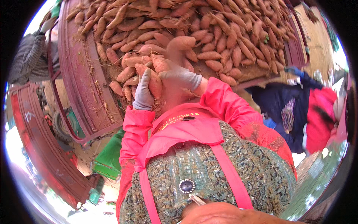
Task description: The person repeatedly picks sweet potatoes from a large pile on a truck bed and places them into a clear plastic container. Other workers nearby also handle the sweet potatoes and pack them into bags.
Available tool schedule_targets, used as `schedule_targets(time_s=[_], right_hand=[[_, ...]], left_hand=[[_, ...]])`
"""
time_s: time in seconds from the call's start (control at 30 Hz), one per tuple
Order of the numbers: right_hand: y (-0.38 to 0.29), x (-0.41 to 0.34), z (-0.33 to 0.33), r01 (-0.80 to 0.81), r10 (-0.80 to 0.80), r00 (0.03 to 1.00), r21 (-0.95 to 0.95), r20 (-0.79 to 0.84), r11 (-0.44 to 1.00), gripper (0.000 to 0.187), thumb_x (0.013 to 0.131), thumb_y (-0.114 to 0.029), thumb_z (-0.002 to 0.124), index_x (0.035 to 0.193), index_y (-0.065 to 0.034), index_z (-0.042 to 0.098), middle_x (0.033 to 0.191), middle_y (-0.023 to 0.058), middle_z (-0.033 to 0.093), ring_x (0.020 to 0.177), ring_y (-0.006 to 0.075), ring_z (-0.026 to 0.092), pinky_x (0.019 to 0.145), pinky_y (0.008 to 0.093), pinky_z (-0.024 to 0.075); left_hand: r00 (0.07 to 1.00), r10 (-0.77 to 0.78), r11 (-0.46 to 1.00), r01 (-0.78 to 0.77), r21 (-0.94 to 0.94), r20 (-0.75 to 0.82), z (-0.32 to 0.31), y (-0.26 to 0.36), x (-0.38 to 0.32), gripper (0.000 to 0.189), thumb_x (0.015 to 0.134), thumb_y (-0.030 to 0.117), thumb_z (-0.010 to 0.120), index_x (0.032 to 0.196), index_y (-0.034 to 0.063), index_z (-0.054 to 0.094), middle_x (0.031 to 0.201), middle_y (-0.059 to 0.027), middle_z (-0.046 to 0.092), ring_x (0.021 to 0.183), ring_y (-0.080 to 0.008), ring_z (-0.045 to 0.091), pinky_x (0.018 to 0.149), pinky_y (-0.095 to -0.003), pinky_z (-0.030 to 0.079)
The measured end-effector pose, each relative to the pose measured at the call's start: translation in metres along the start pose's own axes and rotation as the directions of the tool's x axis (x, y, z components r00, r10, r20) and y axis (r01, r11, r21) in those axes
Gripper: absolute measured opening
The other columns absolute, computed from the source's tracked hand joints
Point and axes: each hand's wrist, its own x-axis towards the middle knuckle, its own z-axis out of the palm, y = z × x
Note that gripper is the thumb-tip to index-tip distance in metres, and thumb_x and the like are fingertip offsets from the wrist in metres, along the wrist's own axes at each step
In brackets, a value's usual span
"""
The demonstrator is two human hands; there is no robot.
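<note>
My left hand (pixel 144 91), in a grey knit glove, grips a long, reddish sweet potato (pixel 156 85). Its fingers lie along the near side of the root. Close beside it on the right is my right hand (pixel 183 78), also gloved in grey. Its thumb and fingers are around another sweet potato (pixel 159 63), though a brownish blur hides part of the fingers. Under and beyond both hands spreads a large heap of sweet potatoes (pixel 246 33), with thin roots and soil on them. The heap lies on a dark red metal truck bed (pixel 81 70).
A dark red rail (pixel 54 84) borders the bed on the left. Beyond it are a person in a checked sleeve (pixel 33 56), another red metal panel (pixel 50 145) and a wheel (pixel 61 126). A green container (pixel 110 159) stands below. At right is a person in dark blue and red (pixel 291 114).
</note>
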Motion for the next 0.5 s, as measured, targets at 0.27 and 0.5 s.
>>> schedule_targets(time_s=[0.27,0.5], right_hand=[[-0.007,-0.107,0.080,0.298,-0.327,0.942,0.633,-0.074,0.715,0.082,0.085,-0.024,0.083,0.152,-0.0066,0.040,0.147,0.0062,0.055,0.133,0.0177,0.054,0.114,0.0322,0.0415],[0.060,-0.205,0.081,0.486,-0.311,0.861,0.465,-0.403,0.740,0.082,0.088,-0.022,0.079,0.156,-0.0046,0.036,0.143,0.0062,0.054,0.133,0.0182,0.050,0.114,0.0331,0.0384]], left_hand=[[0.943,-0.197,0.884,0.052,0.465,0.270,-0.011,-0.022,-0.038,0.062,0.109,0.032,0.052,0.161,0.0054,0.030,0.158,-0.0088,0.040,0.141,-0.0195,0.042,0.118,-0.0319,0.035],[0.807,-0.435,0.741,0.069,0.668,0.400,0.010,-0.079,-0.086,0.071,0.109,0.026,0.053,0.164,0.0068,0.014,0.161,-0.0125,0.036,0.142,-0.0253,0.044,0.117,-0.0354,0.039]])
